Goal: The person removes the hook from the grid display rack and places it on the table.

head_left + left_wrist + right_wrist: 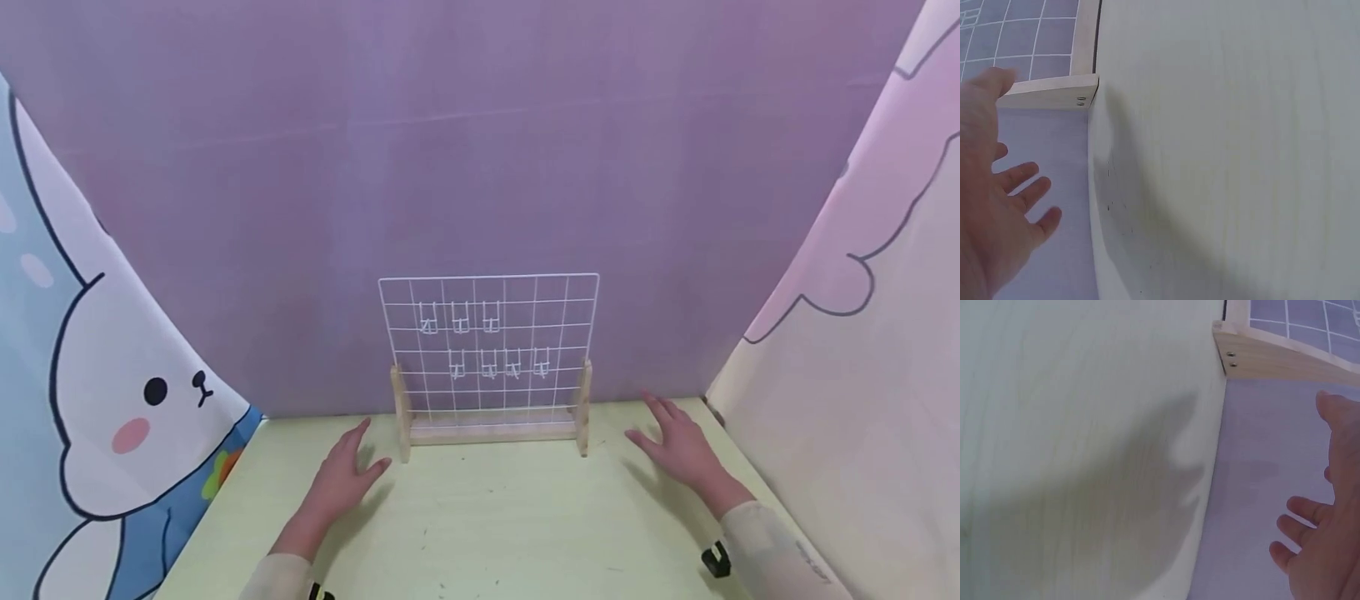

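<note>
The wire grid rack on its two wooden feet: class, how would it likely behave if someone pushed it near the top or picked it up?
The wire grid rack is tall, thin and upright on narrow wooden feet, so a push near the top would probably tip it. Thin wire and open mesh suggest it is light. The small hooks clipped to it might rattle or slip off.

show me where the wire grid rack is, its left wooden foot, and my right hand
wire grid rack [489,346]: head view, middle of the white mesh.
left wooden foot [402,414]: head view, on the upright post.
right hand [678,447]: head view, back of the hand.

One wire grid rack [489,350], seven small hooks [460,317], two hands [341,479].
</note>
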Demonstrator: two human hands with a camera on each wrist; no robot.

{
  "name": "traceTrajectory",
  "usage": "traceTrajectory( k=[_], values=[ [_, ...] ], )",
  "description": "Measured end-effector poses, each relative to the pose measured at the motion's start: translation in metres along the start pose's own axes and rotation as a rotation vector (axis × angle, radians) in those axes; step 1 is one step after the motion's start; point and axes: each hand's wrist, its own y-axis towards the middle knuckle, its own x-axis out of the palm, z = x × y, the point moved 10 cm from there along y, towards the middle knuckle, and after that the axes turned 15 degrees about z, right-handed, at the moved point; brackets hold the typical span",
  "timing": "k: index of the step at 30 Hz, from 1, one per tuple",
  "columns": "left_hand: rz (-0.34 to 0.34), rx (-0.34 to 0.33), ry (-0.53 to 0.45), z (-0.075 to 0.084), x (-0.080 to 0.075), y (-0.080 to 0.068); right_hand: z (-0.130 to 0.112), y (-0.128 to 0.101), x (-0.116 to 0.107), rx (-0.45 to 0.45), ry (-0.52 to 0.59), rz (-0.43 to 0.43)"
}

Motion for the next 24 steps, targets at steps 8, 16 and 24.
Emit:
traceTrajectory(
  k=[8, 16, 24],
  values=[
    [-0.028, -0.136, -0.253, -0.004, 0.006, 0.003, -0.003, 0.005, 0.005, 0.102, 0.228, -0.021],
    [-0.003, -0.212, -0.470, 0.001, 0.004, 0.004, -0.012, 0.011, 0.006, 0.173, 0.336, -0.029],
    [-0.009, -0.245, -0.526, 0.002, 0.006, 0.004, -0.020, 0.015, 0.009, 0.201, 0.434, -0.024]
  ],
)
